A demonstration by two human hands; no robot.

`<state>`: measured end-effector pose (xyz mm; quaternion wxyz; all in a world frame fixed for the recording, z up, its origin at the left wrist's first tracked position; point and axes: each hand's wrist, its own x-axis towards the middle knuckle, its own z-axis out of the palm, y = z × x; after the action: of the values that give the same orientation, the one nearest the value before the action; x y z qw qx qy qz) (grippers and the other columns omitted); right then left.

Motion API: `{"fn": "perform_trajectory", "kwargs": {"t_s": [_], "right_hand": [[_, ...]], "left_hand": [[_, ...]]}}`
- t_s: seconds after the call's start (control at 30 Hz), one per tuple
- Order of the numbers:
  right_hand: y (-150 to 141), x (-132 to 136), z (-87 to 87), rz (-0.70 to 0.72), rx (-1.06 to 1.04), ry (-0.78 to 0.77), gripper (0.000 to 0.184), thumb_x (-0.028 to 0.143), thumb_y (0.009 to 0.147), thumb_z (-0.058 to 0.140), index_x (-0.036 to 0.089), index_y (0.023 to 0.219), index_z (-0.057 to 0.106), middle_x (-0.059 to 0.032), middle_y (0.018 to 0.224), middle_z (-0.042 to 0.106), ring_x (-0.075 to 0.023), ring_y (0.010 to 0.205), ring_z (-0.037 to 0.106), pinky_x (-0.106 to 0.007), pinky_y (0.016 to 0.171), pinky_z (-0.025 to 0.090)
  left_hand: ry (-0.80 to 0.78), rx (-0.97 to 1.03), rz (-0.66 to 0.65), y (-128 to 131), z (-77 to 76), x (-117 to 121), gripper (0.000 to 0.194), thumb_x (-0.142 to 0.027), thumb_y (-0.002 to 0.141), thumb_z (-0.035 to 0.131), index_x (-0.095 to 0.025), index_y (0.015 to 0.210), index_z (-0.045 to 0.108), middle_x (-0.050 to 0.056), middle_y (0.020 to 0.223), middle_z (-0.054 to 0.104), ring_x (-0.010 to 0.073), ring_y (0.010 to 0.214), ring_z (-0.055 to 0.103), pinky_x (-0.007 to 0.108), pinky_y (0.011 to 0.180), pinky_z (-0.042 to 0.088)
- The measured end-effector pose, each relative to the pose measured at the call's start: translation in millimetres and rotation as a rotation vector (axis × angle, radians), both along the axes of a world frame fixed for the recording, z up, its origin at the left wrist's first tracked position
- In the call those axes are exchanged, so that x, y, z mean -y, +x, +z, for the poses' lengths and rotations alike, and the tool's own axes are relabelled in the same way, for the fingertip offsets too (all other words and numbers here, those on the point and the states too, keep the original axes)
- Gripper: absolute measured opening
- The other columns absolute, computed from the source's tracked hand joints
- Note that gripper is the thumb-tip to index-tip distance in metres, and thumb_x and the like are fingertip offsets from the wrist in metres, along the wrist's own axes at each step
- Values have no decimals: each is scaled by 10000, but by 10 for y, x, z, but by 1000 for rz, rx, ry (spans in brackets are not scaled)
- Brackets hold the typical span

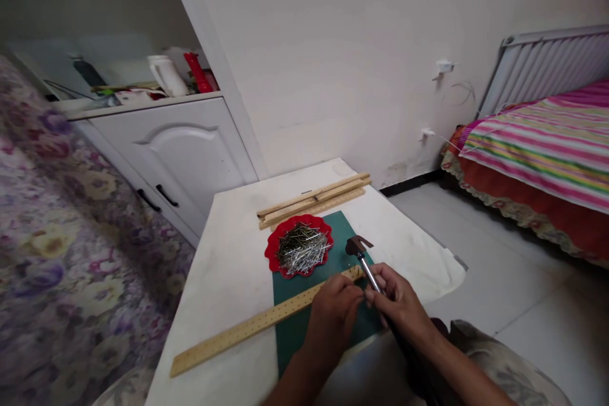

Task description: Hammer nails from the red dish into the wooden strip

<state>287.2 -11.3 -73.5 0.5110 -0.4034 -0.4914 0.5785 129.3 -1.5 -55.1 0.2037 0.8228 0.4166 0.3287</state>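
Observation:
My right hand (pixel 400 304) is wrapped around a claw hammer (pixel 368 269), whose dark head points up and away from me. Fingers curled in, my left hand (pixel 334 314) is closed above a wooden strip (pixel 252 328); whatever lies between its fingertips is too small to make out. The two hands' fingertips meet or nearly meet. Rows of small dark marks run along the strip, and a few nails stand up near its right end. It lies slantwise across a green mat (pixel 291 347). Beyond it, a red scalloped dish (pixel 271 247) holds a heap of nails (pixel 304 250).
Several more wooden strips (pixel 314 200) lie together at the far side of the white table (pixel 223 279). A white cabinet (pixel 185 146) and a flowered curtain (pixel 76 254) are on the left. To the right stands a bed (pixel 542 152) with a striped cover.

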Motion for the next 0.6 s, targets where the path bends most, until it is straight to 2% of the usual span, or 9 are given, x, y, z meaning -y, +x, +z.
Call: {"fn": "perform_trajectory", "kwargs": {"t_s": [0.07,0.2,0.3,0.43,0.6], "right_hand": [[13,-5,9,-9,-2,11,197,324,812,568,201,942,487,66,615,521,-47,380,350,-153,349,294],[75,-26,43,-74,-14,40,215,353,814,570,202,943,488,65,601,521,-52,378,354,-156,343,291],[111,-29,79,-121,-16,40,252,379,790,596,199,936,497,62,592,509,-68,401,372,-159,337,309],[127,-17,113,-131,-11,32,263,390,782,604,200,932,501,58,592,507,-75,412,376,-160,338,320],[134,-13,104,-105,-28,31,280,367,786,611,197,972,489,54,604,515,-68,412,373,-155,346,326]], "left_hand": [[-51,62,44,-18,-40,-32,174,-203,848,471,-203,782,633,31,789,596,142,742,552,242,671,417],[-216,250,212,-29,-199,-185,109,-251,804,534,-184,763,609,-2,698,594,125,642,542,220,591,402],[-316,361,248,7,-335,-297,137,-297,791,542,-174,771,598,-11,668,591,128,630,546,213,574,404],[-292,358,258,71,-419,-361,161,-313,780,546,-171,745,613,-6,666,595,130,627,540,218,580,405],[-216,303,273,98,-388,-369,157,-294,780,543,-177,721,630,4,698,605,131,637,539,226,598,405]]}}
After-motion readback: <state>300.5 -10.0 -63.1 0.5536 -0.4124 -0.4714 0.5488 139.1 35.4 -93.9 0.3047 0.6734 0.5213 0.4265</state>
